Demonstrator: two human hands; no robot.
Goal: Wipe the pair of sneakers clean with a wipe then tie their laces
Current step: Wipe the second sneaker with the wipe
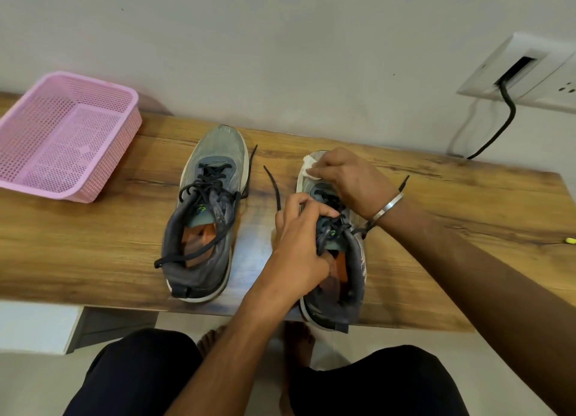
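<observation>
A person seated at a wooden table (93, 228) worked on the right-hand sneaker (338, 259) of a grey pair, right of the frame's centre. The right hand (346, 178) pressed a white wipe (308, 166) against the shoe's toe, fingers curled round the wad; the left hand (296, 244) gripped the shoe at its tongue and collar, fingers closed on the upper among the dark laces (330, 225), steadying it.

The other sneaker (205, 216) stood just beside it at centre frame, toe pointing away, untouched by either hand. Its black laces (202, 181) hung loose, one end trailing over the heel, another lying on the table between the shoes.

Judging by the scene, the job was in its wiping stage: the right shoe was being cleaned at the toe, and whether the centre shoe had been wiped could not be told. Neither pair of laces was tied, so both knots remained to be done.

A pink perforated plastic basket (62, 135) sat at upper left; a wall socket plate (523, 69) with a black cable (501, 125) showed at upper right.
</observation>
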